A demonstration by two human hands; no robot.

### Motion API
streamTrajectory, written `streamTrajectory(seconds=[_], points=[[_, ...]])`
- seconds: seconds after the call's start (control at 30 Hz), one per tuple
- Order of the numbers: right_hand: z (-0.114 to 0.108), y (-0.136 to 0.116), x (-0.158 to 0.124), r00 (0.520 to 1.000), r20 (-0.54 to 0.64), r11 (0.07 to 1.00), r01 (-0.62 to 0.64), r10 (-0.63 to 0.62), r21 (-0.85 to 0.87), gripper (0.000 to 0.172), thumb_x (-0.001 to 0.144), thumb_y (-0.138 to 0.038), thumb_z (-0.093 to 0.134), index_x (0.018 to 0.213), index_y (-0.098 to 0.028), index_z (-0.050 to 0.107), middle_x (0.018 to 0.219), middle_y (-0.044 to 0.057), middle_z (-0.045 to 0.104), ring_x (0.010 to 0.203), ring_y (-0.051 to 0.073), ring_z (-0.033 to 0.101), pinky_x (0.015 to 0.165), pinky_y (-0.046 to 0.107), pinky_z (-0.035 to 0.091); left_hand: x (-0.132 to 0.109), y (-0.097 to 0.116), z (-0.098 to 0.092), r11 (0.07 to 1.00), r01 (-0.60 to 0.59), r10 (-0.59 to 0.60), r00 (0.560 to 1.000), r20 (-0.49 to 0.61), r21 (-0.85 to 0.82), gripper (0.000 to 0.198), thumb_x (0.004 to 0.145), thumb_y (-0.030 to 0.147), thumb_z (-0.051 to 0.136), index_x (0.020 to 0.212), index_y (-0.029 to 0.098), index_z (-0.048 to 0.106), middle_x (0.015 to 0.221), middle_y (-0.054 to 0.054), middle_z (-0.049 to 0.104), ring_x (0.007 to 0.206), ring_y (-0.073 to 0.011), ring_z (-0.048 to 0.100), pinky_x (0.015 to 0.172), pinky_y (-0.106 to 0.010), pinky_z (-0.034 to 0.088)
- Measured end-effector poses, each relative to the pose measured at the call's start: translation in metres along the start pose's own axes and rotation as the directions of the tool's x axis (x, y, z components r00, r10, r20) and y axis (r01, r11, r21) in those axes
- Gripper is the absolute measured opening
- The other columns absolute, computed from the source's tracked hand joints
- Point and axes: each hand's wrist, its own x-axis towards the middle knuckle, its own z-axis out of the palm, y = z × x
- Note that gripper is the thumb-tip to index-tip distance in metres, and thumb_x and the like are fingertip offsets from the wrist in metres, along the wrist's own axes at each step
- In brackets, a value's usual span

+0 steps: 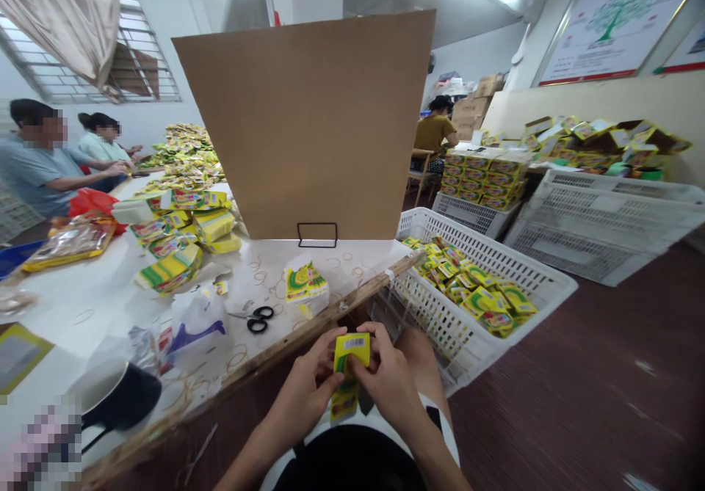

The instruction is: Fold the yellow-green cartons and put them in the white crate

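Over my lap, both hands grip one small yellow and green carton (pixel 351 343) with a barcode on its upper face. My left hand (pixel 311 381) closes on its left side, thumb on the front. From the right, my right hand (pixel 388 368) holds it with the thumb pressed on the front panel. The carton's lower end hangs toward my lap. On the table edge ahead lies a small stack of flat yellow-green cartons (pixel 305 283). Black-handled scissors (pixel 258 320) rest to its left, near scattered rubber bands (pixel 238 359).
A large cardboard sheet (pixel 313 131) stands upright on the table. At right, a white crate (pixel 490 256) holds filled yellow cartons (pixel 468 282). Bundled cartons (pixel 176 238), a tissue pack (pixel 195 326) and a dark mug (pixel 124 395) are at left. Several people sit farther off.
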Motion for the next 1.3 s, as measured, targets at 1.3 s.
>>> streamTrajectory(seconds=[1.3], points=[[0.011,0.012,0.005,0.946,-0.114,0.640,-0.114,0.304,0.760,0.028,0.066,-0.038,0.076,0.082,-0.017,0.066,0.066,0.001,0.067,0.055,0.011,0.054,0.053,0.023,0.042,0.065,-0.012,-0.126,0.461,-0.117,0.357,0.932,-0.063,0.880,0.034,0.081,0.013,0.043,0.099,0.021,0.071,0.105,-0.004,0.073,0.098,-0.0215,0.068,0.091,-0.036,0.051]])
